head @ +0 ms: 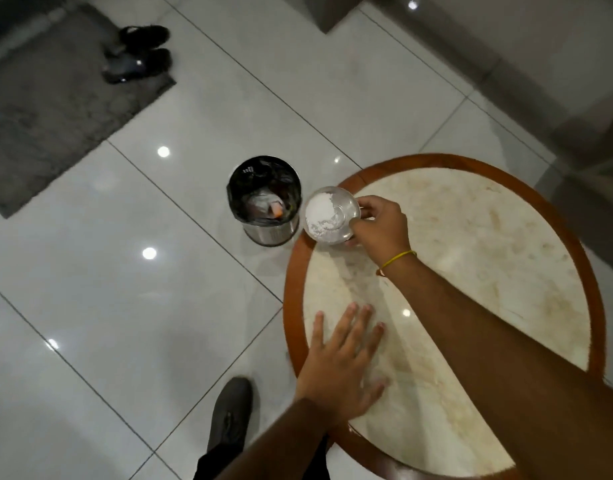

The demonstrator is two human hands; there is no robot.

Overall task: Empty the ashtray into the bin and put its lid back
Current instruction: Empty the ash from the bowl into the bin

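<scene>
The right hand [379,225] has its grip closed on the clear round glass ashtray [329,215], mouth upward, at the round marble surface [488,244] edge; the left hand [346,362] lies flat, fingers spread.

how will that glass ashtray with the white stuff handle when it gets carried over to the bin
The glass ashtray looks rigid, probably slippery and breakable over tile. Its white powder looks loose, so tilting early may spill it on the table. The right hand grips only one edge, so it may tip.

My arms are bare; a thin yellow string bracelet [397,259] circles my right wrist, and I wear a dark grey shoe [229,414].
</scene>
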